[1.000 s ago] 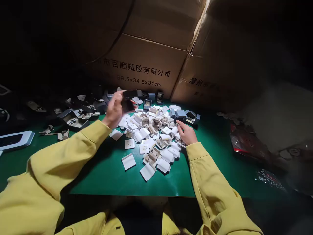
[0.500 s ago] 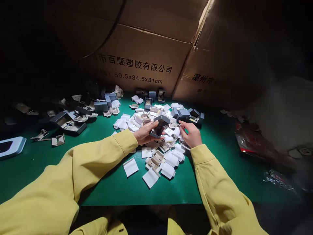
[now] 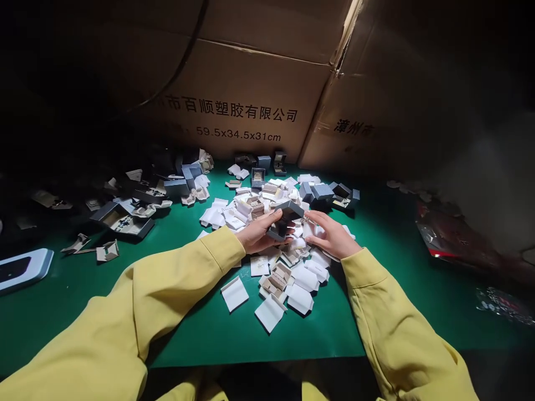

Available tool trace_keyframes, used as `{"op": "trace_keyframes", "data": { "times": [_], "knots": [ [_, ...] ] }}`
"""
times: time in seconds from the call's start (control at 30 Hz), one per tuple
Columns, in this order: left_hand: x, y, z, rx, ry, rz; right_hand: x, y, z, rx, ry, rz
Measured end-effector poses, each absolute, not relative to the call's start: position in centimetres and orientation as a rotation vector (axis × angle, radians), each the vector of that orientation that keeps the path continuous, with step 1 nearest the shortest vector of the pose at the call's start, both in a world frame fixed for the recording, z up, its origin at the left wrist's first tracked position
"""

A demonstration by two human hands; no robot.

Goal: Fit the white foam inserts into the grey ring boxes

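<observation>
A small dark grey-blue box (image 3: 291, 210) with its lid raised is held over the middle of the pile by my left hand (image 3: 261, 232), whose fingers wrap round its left side. At the box's right edge is my right hand (image 3: 333, 235), its thumb and fingers apart, the fingertips close to the box. Whether they touch it is hard to tell. Below and around both hands lie many folded white card inserts (image 3: 301, 299), some with beige inner parts (image 3: 278, 278).
Blue boxes (image 3: 322, 192) stand behind the pile, and opened boxes (image 3: 123, 220) lie at the left. A white device (image 3: 35, 267) is at the far left of the green table (image 3: 188, 334). Large cartons (image 3: 251, 72) stand behind; a red plastic packet (image 3: 447, 236) is at the right.
My right hand has moved in to the box's edge. The view has shifted slightly, and the box stays in my left hand.
</observation>
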State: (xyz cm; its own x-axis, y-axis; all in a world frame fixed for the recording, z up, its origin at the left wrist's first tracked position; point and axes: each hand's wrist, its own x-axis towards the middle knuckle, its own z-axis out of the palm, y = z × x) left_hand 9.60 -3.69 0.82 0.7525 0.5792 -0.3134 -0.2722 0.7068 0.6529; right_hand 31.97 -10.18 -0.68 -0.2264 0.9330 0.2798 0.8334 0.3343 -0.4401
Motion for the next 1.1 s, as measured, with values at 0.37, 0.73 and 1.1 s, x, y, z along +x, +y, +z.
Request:
{"op": "trace_keyframes", "data": {
  "times": [0.37,0.73,1.1],
  "knots": [
    [9.8,-3.5,0.5,0.605,0.502,0.463,32.0,-10.8,1.2,-1.548,-1.807,0.424],
    [9.8,-3.5,0.6,0.599,0.48,0.45,30.8,-10.7,0.8,-1.375,-1.635,0.622],
    [9.9,-3.6,0.5,0.61,0.497,0.469,30.2,-10.8,-0.1,-1.439,-1.923,-0.257]
  ]
}}
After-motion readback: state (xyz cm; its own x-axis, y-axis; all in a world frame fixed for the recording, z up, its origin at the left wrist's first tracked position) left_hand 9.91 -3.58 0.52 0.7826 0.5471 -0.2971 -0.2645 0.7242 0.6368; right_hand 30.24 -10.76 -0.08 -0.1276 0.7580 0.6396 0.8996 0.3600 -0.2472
